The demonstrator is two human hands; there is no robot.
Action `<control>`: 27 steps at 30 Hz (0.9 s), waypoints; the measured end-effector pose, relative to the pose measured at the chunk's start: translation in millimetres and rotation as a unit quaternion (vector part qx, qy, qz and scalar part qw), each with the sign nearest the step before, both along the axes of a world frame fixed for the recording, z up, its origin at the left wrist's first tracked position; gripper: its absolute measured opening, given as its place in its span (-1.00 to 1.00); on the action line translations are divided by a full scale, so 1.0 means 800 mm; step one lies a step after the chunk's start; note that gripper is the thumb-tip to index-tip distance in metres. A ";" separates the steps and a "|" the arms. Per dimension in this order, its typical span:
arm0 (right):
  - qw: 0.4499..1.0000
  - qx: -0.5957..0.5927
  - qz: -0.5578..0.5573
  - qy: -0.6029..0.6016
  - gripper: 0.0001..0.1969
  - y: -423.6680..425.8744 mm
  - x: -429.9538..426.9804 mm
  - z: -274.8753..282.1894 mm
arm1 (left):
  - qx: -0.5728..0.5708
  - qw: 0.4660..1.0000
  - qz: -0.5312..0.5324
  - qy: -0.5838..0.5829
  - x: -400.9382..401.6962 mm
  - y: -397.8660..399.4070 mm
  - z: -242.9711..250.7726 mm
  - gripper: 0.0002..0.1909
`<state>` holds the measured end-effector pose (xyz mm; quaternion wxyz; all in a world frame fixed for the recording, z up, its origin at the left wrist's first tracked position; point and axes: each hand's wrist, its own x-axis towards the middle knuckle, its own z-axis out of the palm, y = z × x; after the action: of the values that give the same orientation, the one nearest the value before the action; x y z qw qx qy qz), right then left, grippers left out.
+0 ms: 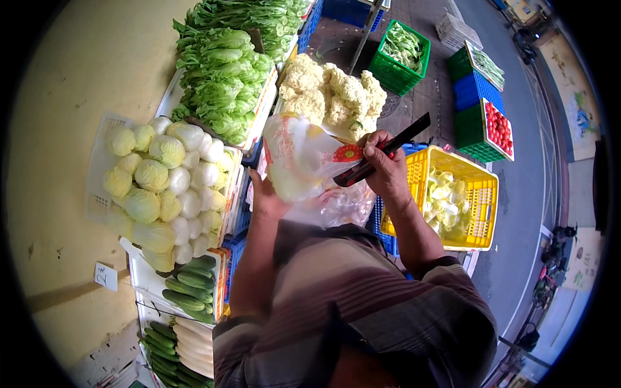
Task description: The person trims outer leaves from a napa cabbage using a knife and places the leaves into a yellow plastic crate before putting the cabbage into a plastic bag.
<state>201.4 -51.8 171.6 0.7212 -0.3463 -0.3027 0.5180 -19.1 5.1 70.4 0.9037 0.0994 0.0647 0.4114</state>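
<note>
A pale round vegetable, probably a cabbage, sits in a translucent plastic bag (296, 160) with red and yellow print. My left hand (268, 196) cups the bag from its lower left side, thumb up. In my right hand (385, 162) is a black knife (405, 136) with red on its handle, held aslant across the fingers. Close by the right fingers is a corner of the bag with a red printed patch (347, 153); whether they pinch it cannot be made out. Below the bag lie crumpled clear plastic bags (347, 206).
Heaped cabbages and white round vegetables (167, 179) stand at my left, with cucumbers (191, 286) nearer. Leafy lettuce (223, 82) and cauliflower (335, 94) lie ahead. On the right is a yellow crate (485, 208) of leaves; beyond are a green crate (400, 80) and a road (514, 194).
</note>
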 end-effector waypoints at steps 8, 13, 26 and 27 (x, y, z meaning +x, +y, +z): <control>0.992 -0.047 -0.040 -0.106 -0.89 -0.022 0.045 -0.015 | -0.051 0.997 -0.028 0.052 0.025 0.003 -0.011 -0.35; 0.974 -0.176 -0.105 -0.095 -0.90 -0.042 0.091 -0.085 | -0.059 0.997 0.048 -0.010 0.021 0.005 -0.016 -0.43; 0.840 -0.045 -0.003 -0.541 -0.59 -0.034 0.023 -0.045 | -0.003 0.996 0.008 0.088 0.016 -0.002 -0.016 -0.55; 0.813 -0.019 0.016 -0.582 -0.53 -0.026 0.016 -0.054 | 0.082 0.994 0.021 0.074 0.019 -0.004 -0.017 -0.51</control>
<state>214.0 -72.8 128.2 0.3945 -0.5920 -0.6617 0.2369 -4.3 2.2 57.1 0.8766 0.2016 0.0998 0.4254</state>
